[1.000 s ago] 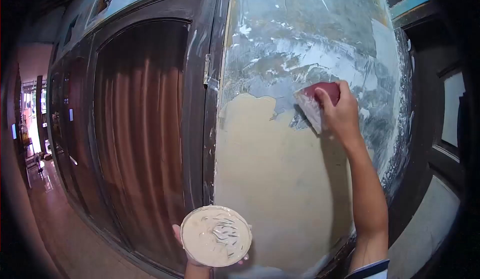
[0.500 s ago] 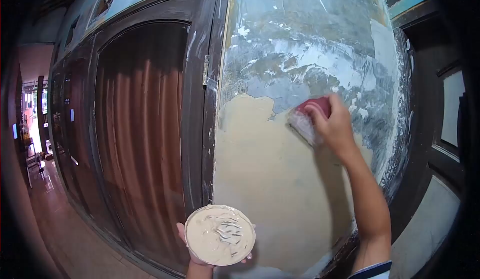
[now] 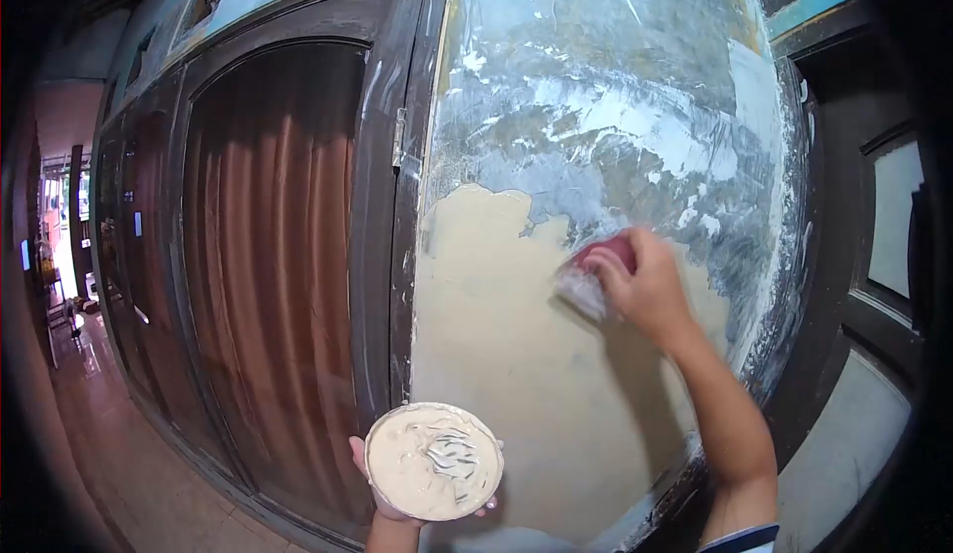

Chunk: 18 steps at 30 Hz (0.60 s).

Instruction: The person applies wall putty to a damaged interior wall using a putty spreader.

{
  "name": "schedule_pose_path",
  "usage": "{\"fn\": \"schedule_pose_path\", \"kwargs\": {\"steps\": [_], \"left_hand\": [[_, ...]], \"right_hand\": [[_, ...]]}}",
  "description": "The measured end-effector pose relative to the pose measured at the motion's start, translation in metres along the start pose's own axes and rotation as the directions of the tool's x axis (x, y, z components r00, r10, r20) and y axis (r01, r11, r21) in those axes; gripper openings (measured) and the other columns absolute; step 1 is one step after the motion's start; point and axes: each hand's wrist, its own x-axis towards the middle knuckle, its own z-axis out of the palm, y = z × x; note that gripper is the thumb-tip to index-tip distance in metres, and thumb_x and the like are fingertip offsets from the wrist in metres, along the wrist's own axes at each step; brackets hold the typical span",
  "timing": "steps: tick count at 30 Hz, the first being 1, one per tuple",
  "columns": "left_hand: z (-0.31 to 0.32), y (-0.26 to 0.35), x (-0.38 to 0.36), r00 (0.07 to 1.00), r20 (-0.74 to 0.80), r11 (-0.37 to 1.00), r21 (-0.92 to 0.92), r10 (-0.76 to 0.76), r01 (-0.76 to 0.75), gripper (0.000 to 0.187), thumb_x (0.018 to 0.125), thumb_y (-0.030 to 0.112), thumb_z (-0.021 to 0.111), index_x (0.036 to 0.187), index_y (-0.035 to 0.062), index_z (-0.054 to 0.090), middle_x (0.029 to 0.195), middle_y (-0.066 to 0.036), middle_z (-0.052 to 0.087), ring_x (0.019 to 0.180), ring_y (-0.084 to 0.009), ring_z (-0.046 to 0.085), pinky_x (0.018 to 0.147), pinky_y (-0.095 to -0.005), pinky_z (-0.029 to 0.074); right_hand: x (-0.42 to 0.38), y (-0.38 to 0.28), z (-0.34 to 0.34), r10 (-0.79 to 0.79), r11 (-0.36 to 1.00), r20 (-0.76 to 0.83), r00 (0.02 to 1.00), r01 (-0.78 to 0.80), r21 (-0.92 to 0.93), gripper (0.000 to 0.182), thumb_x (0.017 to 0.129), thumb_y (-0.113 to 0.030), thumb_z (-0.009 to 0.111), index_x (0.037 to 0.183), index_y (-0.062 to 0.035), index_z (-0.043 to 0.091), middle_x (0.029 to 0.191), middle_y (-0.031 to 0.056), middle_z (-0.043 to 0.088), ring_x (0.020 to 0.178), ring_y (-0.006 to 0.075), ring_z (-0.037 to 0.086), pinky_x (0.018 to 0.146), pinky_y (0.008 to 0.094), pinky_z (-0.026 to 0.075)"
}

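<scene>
My right hand (image 3: 645,280) grips the red handle of a putty knife (image 3: 586,290), thumb pressed along it. Its pale blade, a little blurred, lies against the wall (image 3: 576,146) near the upper border of a smooth cream patch of putty (image 3: 516,354). Low in the view, my left hand (image 3: 392,508) holds up a round bowl (image 3: 382,493) from beneath, fingers curled around its sides. Cream putty (image 3: 407,454) fills the bowl, with scraped streaks right of its middle. Above the patch the wall shows blue-grey with rough white smears.
To the left stands a dark wooden door frame (image 3: 382,215) with a hinge (image 3: 399,136) and a glazed panel showing brown curtains (image 3: 273,285). Another dark door (image 3: 849,225) borders the wall on the right. A tiled floor (image 3: 149,434) runs along the far left.
My right hand has moved the putty knife down and slightly left over the wall. More cream putty now covers the patch's upper right border. The bowl stays nearly in place.
</scene>
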Motion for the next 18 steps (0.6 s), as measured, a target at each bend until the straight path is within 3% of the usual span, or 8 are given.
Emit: {"fn": "schedule_pose_path", "kwargs": {"steps": [1,2,5,8,10,12,14,18], "left_hand": [[0.007,-0.005,-0.001,0.990,-0.125,0.998,0.006,0.069,-0.069,0.131,0.068,0.101,0.049,0.164,0.0139,0.027,0.158,-0.046,0.020,0.127,-0.0676,0.046,0.087,-0.0791,0.049],[0.007,-0.006,-0.001,0.989,-0.127,0.998,0.005,0.070,-0.070,0.131,0.068,0.101,0.049,0.164,0.0139,0.027,0.158,-0.046,0.020,0.127,-0.0676,0.046,0.087,-0.0791,0.049],[-0.001,-0.007,0.002,0.997,-0.076,0.999,0.048,0.022,-0.018,0.131,0.068,0.101,0.050,0.164,0.0143,0.027,0.158,-0.045,0.022,0.122,-0.0670,0.050,0.085,-0.0792,0.050],[0.001,-0.015,0.003,0.985,-0.154,0.996,0.048,0.077,-0.070,0.132,0.068,0.101,0.050,0.164,0.0139,0.026,0.158,-0.045,0.022,0.119,-0.0671,0.053,0.084,-0.0786,0.051],[0.000,-0.013,0.001,0.994,-0.107,0.995,0.098,0.033,-0.022,0.133,0.067,0.101,0.050,0.164,0.0137,0.026,0.158,-0.045,0.022,0.119,-0.0674,0.053,0.084,-0.0783,0.051],[0.007,-0.015,0.002,0.989,-0.148,0.998,0.058,0.030,-0.022,0.133,0.067,0.102,0.049,0.164,0.0136,0.027,0.157,-0.045,0.024,0.118,-0.0676,0.053,0.083,-0.0773,0.052],[0.004,-0.015,0.003,0.993,-0.115,0.999,0.040,0.009,-0.005,0.133,0.067,0.102,0.049,0.163,0.0131,0.027,0.156,-0.045,0.026,0.118,-0.0672,0.053,0.083,-0.0768,0.052],[0.004,-0.025,0.007,0.999,-0.019,0.999,0.039,-0.026,0.026,0.135,0.067,0.104,0.045,0.164,0.0134,0.022,0.160,-0.038,0.025,0.127,-0.0680,0.046,0.093,-0.0794,0.048]], "right_hand": [[-0.018,0.003,0.016,-0.184,0.979,0.055,0.981,0.188,-0.085,0.037,0.086,-0.031,0.083,0.096,-0.0023,0.062,0.082,0.0187,0.065,0.079,0.0409,0.064,0.072,0.0491,0.049],[-0.031,0.003,0.029,-0.191,0.971,0.183,0.964,0.214,-0.111,0.039,0.087,-0.034,0.082,0.097,-0.0024,0.062,0.086,0.0192,0.066,0.082,0.0422,0.064,0.076,0.0512,0.048],[-0.025,0.003,0.034,-0.198,0.938,0.230,0.953,0.252,-0.238,0.038,0.090,-0.035,0.079,0.099,-0.0020,0.061,0.086,0.0209,0.066,0.082,0.0450,0.063,0.076,0.0521,0.049],[0.042,0.024,0.005,-0.024,0.981,-0.210,0.977,-0.017,-0.194,0.040,0.092,-0.035,0.077,0.104,0.0005,0.061,0.091,0.0239,0.069,0.087,0.0451,0.067,0.076,0.0508,0.052],[0.062,0.024,-0.024,0.094,0.985,-0.311,0.946,-0.135,-0.111,0.040,0.093,-0.033,0.077,0.104,0.0022,0.062,0.094,0.0251,0.072,0.086,0.0431,0.070,0.073,0.0468,0.054],[0.050,0.016,-0.027,0.071,0.989,-0.245,0.967,-0.100,-0.108,0.041,0.094,-0.034,0.077,0.104,0.0024,0.062,0.093,0.0232,0.072,0.084,0.0415,0.070,0.072,0.0454,0.055],[0.018,0.002,-0.005,0.074,0.991,0.002,0.997,-0.074,0.115,0.040,0.093,-0.036,0.076,0.101,0.0005,0.062,0.092,0.0202,0.070,0.085,0.0396,0.068,0.075,0.0459,0.054],[-0.036,0.004,0.039,-0.239,0.927,0.346,0.907,0.319,-0.195,0.040,0.089,-0.042,0.075,0.096,-0.0047,0.061,0.093,0.0162,0.065,0.091,0.0382,0.063,0.082,0.0497,0.050]]}}
